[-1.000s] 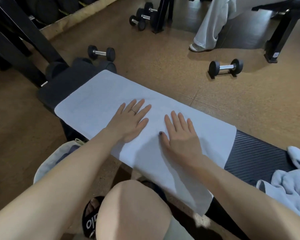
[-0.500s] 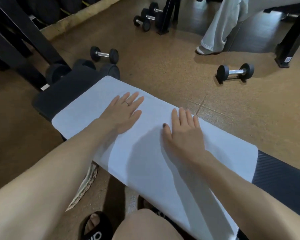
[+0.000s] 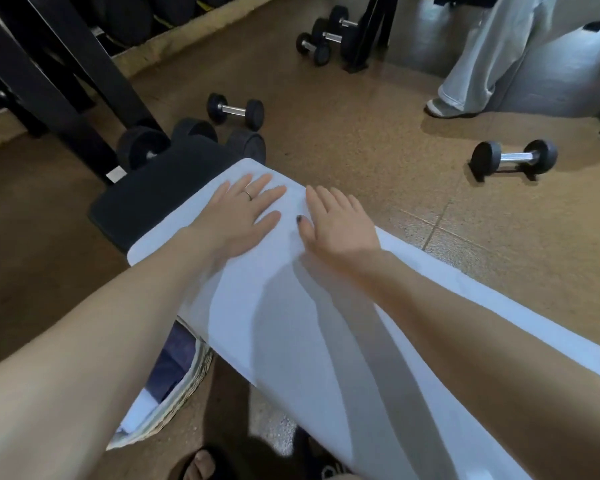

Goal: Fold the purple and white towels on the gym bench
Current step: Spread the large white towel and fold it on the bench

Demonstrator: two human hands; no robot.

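Note:
A pale white towel (image 3: 291,327) lies spread flat along the black gym bench (image 3: 153,188), its near edge hanging over the bench side. My left hand (image 3: 243,213) rests flat on the towel close to its far left end, fingers spread, a ring on one finger. Right beside it, my right hand (image 3: 336,223) presses palm down on the same towel, fingers apart. Neither hand grips the cloth. No purple towel shows in this view.
A woven basket (image 3: 174,386) holding folded cloth stands on the floor under my left arm. Dumbbells (image 3: 513,157) (image 3: 236,110) lie on the cork floor beyond the bench. A black rack (image 3: 66,77) stands at left. A person's legs (image 3: 482,57) are at far right.
Both hands have slid along the towel toward its far left end and come closer together. The view has shifted left, so the bunched towel at the right is out of sight.

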